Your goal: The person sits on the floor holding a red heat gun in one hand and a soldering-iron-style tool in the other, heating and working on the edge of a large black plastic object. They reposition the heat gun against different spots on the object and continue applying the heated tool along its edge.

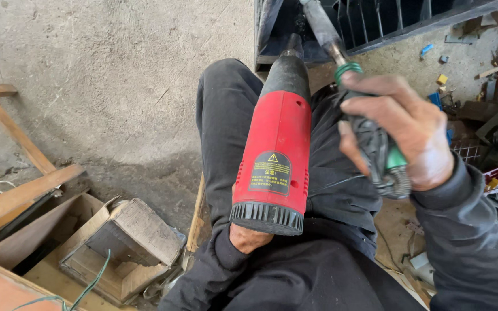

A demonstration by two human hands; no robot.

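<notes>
A: What are the hands doing?

B: The right hand [410, 138] is closing around a green-and-grey tool handle [383, 154], fingers wrapped tight, with a thin metal rod [325, 30] running up and away from it. The left hand [248, 237] is mostly hidden, low near the lap, gripping underneath a red heat gun [275, 155]. The two hands are apart, the right one higher and further out.

A: Where is the heat gun pointing?

B: Its black nozzle [287, 72] is pointing away from the person, towards a dark metal rack [376, 23] at the top. The rod's tip is sitting just beside the nozzle. The gun's ribbed black back end is facing the camera, and the gun is lying along the person's dark trousers [226, 126].

A: And around them?

B: The person is sitting over a concrete floor [99, 80]. To the left, an open cardboard box [128, 247] is lying near wooden planks [18, 196]. To the right, small coloured scraps [442, 78] are scattered on the ground.
</notes>
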